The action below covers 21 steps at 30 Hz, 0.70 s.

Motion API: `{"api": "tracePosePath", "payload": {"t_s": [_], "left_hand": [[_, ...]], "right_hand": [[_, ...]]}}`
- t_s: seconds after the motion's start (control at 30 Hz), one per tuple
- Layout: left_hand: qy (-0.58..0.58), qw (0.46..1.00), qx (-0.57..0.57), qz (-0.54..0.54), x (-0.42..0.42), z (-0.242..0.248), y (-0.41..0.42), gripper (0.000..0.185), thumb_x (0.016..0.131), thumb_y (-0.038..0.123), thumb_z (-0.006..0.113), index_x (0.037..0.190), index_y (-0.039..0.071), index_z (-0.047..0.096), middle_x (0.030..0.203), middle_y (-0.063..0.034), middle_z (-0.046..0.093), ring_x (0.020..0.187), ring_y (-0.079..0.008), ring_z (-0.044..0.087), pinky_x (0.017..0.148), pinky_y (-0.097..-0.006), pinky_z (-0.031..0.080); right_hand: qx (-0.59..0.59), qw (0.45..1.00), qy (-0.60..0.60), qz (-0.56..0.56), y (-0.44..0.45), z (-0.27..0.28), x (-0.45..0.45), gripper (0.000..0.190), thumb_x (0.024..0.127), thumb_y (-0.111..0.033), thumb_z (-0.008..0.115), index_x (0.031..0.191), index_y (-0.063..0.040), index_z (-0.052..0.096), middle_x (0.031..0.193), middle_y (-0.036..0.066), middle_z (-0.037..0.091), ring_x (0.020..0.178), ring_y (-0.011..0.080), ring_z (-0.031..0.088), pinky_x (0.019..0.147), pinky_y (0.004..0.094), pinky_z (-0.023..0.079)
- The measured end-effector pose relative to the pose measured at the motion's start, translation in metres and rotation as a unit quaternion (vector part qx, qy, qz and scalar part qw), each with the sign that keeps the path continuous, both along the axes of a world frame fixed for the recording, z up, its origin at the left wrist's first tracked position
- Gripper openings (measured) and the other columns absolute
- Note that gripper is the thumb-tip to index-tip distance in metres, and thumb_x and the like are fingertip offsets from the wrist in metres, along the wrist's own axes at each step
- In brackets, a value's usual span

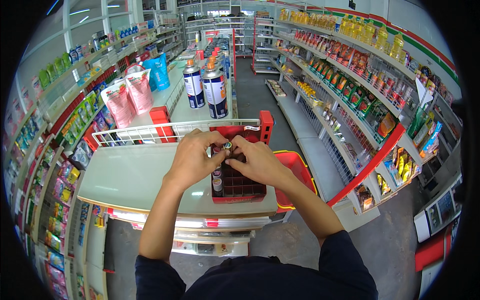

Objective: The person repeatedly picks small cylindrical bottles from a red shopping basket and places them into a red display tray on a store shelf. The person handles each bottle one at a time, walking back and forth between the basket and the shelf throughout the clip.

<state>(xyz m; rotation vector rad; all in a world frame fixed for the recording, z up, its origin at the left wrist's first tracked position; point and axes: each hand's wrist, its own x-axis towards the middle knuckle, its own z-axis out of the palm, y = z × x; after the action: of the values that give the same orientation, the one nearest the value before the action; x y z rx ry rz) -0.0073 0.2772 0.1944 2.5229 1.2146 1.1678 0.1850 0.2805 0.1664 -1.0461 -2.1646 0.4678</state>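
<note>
A red cardboard display box with a grid of small compartments stands on the pale shelf top. Small round-capped containers fill part of its left column. Over the back of the box, my left hand pinches a small container with a green and gold round cap between thumb and fingers. My right hand is close against it from the right, fingers bent; whether it also grips the small container or something beside it is hidden by the fingers.
Behind the box runs a white wire rail with red end posts. Spray cans and pink pouches stand beyond it. A red and yellow basket is right of the shelf. Stocked shelves line both sides.
</note>
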Motion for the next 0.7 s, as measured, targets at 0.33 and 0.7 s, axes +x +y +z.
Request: {"api": "tracePosePath", "payload": {"t_s": [0.33, 0.7], "left_hand": [[0.093, 0.995, 0.038, 0.012, 0.002, -0.007, -0.002, 0.018, 0.070, 0.012, 0.078, 0.087, 0.006, 0.074, 0.082, -0.0082, 0.065, 0.079, -0.0280, 0.058, 0.073, -0.0381, 0.047], [-0.134, 0.990, 0.030, 0.036, -0.005, -0.015, -0.050, 0.023, 0.079, 0.001, 0.071, 0.101, 0.006, 0.072, 0.085, -0.0098, 0.066, 0.079, -0.0233, 0.061, 0.071, -0.0314, 0.048]], "right_hand": [[0.073, 0.993, -0.096, -0.015, 0.001, -0.012, 0.001, 0.028, 0.081, -0.019, 0.068, 0.098, 0.000, 0.059, 0.088, 0.017, 0.066, 0.086, 0.0358, 0.064, 0.074, 0.0467, 0.050], [0.058, 0.998, 0.031, -0.021, -0.025, 0.002, 0.007, 0.027, 0.082, -0.017, 0.072, 0.102, -0.001, 0.064, 0.092, 0.012, 0.067, 0.082, 0.0240, 0.064, 0.071, 0.0347, 0.049]]}}
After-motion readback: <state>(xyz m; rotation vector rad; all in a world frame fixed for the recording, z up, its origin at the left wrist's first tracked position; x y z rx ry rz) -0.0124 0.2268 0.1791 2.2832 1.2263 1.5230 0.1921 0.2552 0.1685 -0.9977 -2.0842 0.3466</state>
